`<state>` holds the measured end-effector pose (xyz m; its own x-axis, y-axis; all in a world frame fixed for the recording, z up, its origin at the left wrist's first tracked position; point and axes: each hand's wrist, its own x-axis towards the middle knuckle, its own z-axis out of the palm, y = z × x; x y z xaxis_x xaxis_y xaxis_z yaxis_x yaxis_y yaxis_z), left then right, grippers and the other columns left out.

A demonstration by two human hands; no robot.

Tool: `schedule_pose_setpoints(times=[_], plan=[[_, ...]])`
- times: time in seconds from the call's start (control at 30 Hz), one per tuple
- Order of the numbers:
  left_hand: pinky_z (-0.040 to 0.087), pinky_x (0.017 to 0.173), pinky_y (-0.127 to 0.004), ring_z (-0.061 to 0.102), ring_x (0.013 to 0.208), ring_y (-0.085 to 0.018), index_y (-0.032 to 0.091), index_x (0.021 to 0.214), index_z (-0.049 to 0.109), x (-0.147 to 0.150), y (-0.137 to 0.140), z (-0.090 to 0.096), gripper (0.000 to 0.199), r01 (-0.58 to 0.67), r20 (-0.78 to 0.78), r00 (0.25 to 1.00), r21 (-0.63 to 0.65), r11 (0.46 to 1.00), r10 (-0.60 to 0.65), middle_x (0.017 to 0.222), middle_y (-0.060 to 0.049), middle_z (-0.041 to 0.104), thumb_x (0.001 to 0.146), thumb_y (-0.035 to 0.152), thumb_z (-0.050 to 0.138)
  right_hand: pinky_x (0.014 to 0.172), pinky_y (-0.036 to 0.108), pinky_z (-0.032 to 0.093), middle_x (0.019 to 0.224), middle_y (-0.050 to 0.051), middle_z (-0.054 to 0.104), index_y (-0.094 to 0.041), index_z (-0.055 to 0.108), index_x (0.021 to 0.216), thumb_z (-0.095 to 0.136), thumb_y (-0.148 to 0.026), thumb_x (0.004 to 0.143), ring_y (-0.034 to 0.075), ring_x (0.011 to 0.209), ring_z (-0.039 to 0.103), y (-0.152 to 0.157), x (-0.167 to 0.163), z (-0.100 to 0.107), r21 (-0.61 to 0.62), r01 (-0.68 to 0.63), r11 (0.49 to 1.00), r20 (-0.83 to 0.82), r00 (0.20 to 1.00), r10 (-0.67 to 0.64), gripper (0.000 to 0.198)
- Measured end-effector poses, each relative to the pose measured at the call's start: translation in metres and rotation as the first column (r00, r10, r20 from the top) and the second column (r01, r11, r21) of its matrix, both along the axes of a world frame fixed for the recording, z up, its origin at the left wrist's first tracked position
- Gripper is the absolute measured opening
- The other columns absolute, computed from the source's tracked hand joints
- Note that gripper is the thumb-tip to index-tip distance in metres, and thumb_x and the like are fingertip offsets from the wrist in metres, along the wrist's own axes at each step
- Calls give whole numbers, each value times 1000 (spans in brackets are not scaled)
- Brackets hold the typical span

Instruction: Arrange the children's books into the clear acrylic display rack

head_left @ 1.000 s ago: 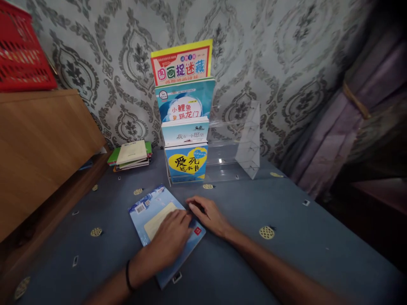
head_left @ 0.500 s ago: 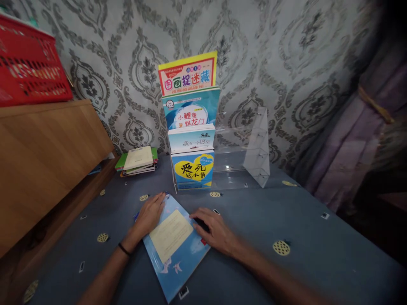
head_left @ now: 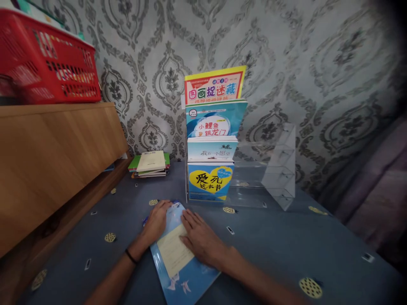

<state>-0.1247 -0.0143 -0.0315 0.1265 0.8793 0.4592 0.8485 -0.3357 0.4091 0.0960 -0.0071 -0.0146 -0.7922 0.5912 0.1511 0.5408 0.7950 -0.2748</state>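
Note:
A blue book [head_left: 190,284] with a pale yellow panel and white birds on its cover lies aslant on the cloth-covered surface before me. My left hand [head_left: 157,220], a dark band at its wrist, rests along the book's upper left edge with its fingers stretched toward the top corner. Laid flat across the book's upper right part is my right hand [head_left: 205,239], its fingers extended and covering some of the yellow panel. Just beyond the hands, a clear acrylic rack [head_left: 281,169] holds several books in stepped tiers, including a blue one with a yellow heart [head_left: 210,182] in front.
A small pile of books [head_left: 151,163] lies at the back left, near the wall. Along the left side stands a wooden cabinet [head_left: 63,144] with a red plastic basket [head_left: 63,67] on top. A purple curtain [head_left: 369,169] hangs at the right.
My right hand has moved from the book's right edge onto its cover and flattened there. The left hand stays at the upper left edge. The whole view has swung a little left.

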Motion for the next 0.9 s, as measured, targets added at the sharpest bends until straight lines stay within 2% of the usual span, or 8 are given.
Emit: schedule_pose_setpoints(times=[0.17,0.27,0.4,0.5,0.63,0.73,0.8,0.9], plan=[[53,94,-39,67,100,-20,20,106,68,-9,7,-1,33,-68,313,947,-34,997,75,105,-8,73,91,15,39,121,53,30,155,27,39,0,43,148,48,-36,100,34,149,31,19,-48,3,1,-13,1000,-50,999,13,60],[53,93,-38,68,98,-20,20,104,68,-14,10,1,30,-101,373,920,-68,993,119,104,-7,74,91,21,41,121,53,30,154,29,39,3,44,146,49,-34,100,34,148,33,16,-71,5,26,-45,999,-77,996,47,59],[53,93,-37,69,98,-21,19,103,69,-17,11,2,31,-99,420,898,-94,991,130,103,-8,76,89,26,42,121,54,30,151,28,44,2,48,142,51,-38,99,33,147,34,-7,-84,7,56,-133,989,-72,988,137,58],[54,91,-38,69,97,-22,19,101,70,-18,10,2,32,-91,455,881,-111,990,132,102,-8,76,87,32,44,122,53,27,149,27,47,2,49,141,49,-46,100,33,148,34,-29,-79,14,30,-180,983,-42,983,181,63],[55,87,-38,70,93,-24,19,99,70,-16,9,3,36,-85,473,871,-125,989,135,101,-8,76,85,41,45,123,53,25,156,23,40,-3,38,150,47,-53,99,30,151,27,-55,-57,29,-18,-245,969,-36,969,245,72],[55,83,-36,69,90,-22,19,100,70,-13,6,6,38,-79,443,888,-110,991,120,100,-7,75,85,44,44,124,51,22,158,21,38,-7,38,151,43,-57,101,29,152,25,-69,-37,35,-29,-296,955,-34,955,295,71],[54,82,-36,69,88,-22,20,99,70,-11,4,9,39,-82,398,910,-95,992,114,98,-7,75,85,43,43,124,49,21,158,20,38,-10,39,150,43,-60,100,28,152,25,-75,-24,31,-11,-315,949,-27,949,315,71],[54,84,-38,69,90,-24,21,95,70,-8,0,13,37,-84,329,939,-69,994,102,97,-8,75,86,42,41,123,50,24,160,16,37,-17,36,152,46,-56,100,28,152,26,-77,-7,13,68,-338,939,0,941,339,66]])
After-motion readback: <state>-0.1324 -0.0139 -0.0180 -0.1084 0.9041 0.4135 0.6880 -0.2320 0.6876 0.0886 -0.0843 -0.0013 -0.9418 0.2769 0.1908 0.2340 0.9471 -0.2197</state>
